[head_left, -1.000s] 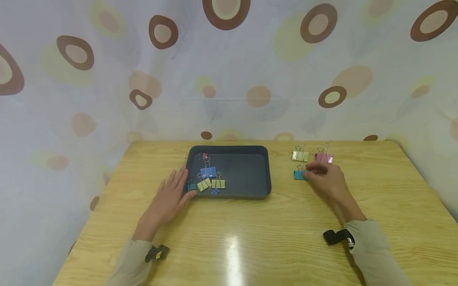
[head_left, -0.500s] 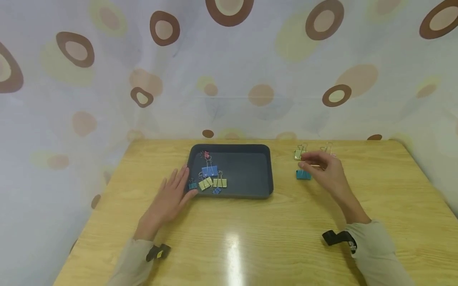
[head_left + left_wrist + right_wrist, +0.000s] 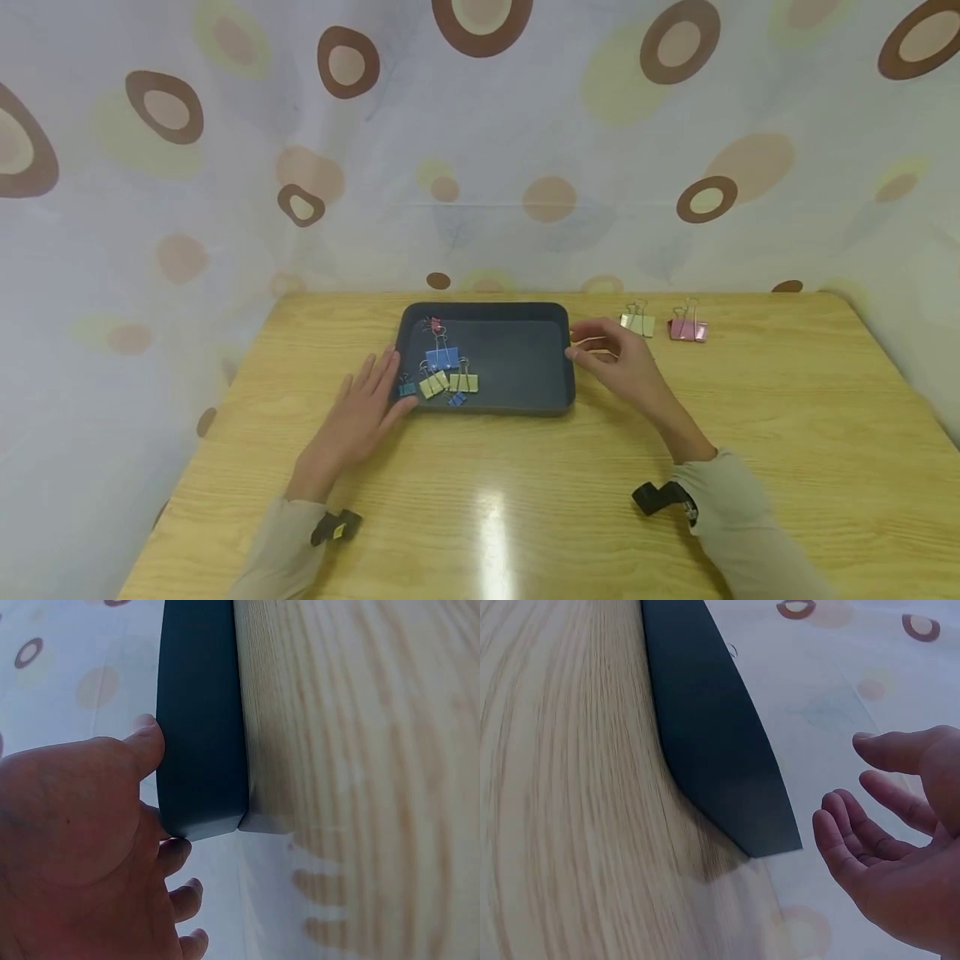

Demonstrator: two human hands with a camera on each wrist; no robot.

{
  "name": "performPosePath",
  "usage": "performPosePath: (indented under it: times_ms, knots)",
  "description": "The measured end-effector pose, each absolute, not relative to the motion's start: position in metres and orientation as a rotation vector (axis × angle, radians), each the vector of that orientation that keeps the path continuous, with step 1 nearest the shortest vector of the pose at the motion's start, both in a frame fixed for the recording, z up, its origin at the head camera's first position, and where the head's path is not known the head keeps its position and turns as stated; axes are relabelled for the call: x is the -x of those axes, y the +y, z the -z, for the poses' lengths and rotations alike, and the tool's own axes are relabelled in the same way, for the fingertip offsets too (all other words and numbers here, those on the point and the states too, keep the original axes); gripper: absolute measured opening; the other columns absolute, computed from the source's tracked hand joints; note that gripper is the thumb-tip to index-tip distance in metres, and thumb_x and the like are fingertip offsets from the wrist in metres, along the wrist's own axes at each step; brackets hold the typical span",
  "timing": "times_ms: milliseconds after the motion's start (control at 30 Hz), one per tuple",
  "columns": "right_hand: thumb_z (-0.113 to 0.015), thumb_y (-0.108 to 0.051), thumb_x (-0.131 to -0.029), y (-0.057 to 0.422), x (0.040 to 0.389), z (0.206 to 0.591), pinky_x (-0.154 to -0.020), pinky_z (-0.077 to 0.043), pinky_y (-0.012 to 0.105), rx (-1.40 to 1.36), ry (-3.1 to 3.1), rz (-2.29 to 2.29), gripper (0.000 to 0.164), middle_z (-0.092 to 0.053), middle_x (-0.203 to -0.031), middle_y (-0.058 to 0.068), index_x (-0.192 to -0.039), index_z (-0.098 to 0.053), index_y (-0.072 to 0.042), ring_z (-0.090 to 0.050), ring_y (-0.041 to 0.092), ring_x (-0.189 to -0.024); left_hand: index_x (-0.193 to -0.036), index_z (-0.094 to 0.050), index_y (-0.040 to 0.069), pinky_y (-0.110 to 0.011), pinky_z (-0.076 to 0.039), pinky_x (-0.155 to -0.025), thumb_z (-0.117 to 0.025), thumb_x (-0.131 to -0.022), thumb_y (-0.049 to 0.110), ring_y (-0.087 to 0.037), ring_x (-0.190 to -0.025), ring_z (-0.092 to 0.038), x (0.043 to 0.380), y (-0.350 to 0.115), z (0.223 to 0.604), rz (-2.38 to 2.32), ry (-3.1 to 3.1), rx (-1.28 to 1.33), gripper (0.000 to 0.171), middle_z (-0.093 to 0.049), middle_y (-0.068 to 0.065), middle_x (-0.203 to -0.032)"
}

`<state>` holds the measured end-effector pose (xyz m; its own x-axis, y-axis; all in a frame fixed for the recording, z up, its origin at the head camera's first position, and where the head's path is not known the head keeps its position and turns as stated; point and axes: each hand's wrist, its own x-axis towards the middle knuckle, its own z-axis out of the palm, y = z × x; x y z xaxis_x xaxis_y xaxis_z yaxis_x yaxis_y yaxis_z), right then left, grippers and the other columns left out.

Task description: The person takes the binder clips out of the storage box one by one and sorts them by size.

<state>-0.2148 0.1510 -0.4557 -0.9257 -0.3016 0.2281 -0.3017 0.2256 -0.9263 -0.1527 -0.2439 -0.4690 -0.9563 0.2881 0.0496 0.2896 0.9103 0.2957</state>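
A dark shallow tray (image 3: 525, 410) lies on the table. My left hand (image 3: 354, 417) rests at its left end, fingers extended along the side wall and thumb at the front corner. In the left wrist view, that thumb (image 3: 147, 746) touches the tray wall. My right hand (image 3: 626, 367) is at the tray's right rim, fingers bent, thumb and forefinger apart; the right wrist view shows nothing between them. In the tray's left part lie binder clips: a large blue clip (image 3: 442, 358), two pale yellow clips (image 3: 463, 383), and small teal (image 3: 407, 389), blue (image 3: 457, 400) and red clips (image 3: 436, 324).
Behind my right hand, a pale yellow binder clip (image 3: 639, 323) and a pink binder clip (image 3: 687, 330) stand on the wooden table (image 3: 420, 500). A patterned curtain (image 3: 480, 150) hangs along the table's back edge. Each wrist wears a black camera mount (image 3: 660, 498).
My right hand has moved left from the teal binder clip to the tray's right rim; that clip is now out of sight behind it. My left hand stays at the tray.
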Motion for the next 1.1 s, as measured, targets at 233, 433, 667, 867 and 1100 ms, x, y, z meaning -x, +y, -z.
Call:
performPosePath:
  times_ms: [233,433,667,867,1100]
  knots:
    - [-0.073,-0.011,-0.097,0.115,0.214,0.457,-0.093,-0.057,0.035,-0.683,-2.557,-1.85,0.042,-0.06,-0.132,0.024,-0.136,-0.06,-0.004,-0.065,0.032,-0.111,-0.162,-0.017,-0.001,-0.065,-0.012,-0.121,-0.043,-0.109,0.049,-0.045,-0.154,-0.012,0.154,-0.249,0.467,0.477,-3.083,0.459,0.078,-0.012,-0.017,-0.17]
    - [-0.072,-0.008,-0.097,0.088,0.216,0.459,-0.095,-0.057,0.043,-0.738,-2.6,-1.8,0.043,-0.061,-0.128,0.027,-0.136,-0.059,0.001,-0.065,0.035,-0.111,-0.163,-0.017,-0.001,-0.066,-0.013,-0.121,-0.043,-0.109,0.049,-0.045,-0.154,-0.012,0.152,-0.251,0.467,0.489,-3.083,0.453,0.078,-0.012,-0.017,-0.17]
    - [-0.074,-0.007,-0.095,0.065,0.218,0.466,-0.095,-0.056,0.046,-0.769,-2.642,-1.787,0.044,-0.062,-0.128,0.025,-0.135,-0.059,0.003,-0.065,0.035,-0.111,-0.162,-0.018,-0.001,-0.065,-0.014,-0.121,-0.042,-0.109,0.049,-0.045,-0.154,-0.014,0.151,-0.253,0.467,0.482,-3.077,0.451,0.077,-0.012,-0.017,-0.17]
    - [-0.076,-0.009,-0.094,0.047,0.221,0.471,-0.095,-0.057,0.043,-0.783,-2.692,-1.737,0.046,-0.064,-0.127,0.023,-0.135,-0.06,0.002,-0.067,0.034,-0.11,-0.163,-0.016,-0.001,-0.065,-0.013,-0.121,-0.04,-0.109,0.05,-0.045,-0.154,-0.013,0.15,-0.255,0.469,0.486,-3.082,0.444,0.078,-0.011,-0.017,-0.17]
    - [-0.077,-0.009,-0.093,0.032,0.223,0.475,-0.093,-0.057,0.039,-0.77,-2.746,-1.709,0.045,-0.066,-0.125,0.021,-0.134,-0.061,0.001,-0.066,0.032,-0.109,-0.163,-0.016,-0.001,-0.064,-0.013,-0.122,-0.038,-0.109,0.052,-0.045,-0.154,-0.012,0.151,-0.255,0.471,0.487,-3.082,0.451,0.078,-0.01,-0.016,-0.171]
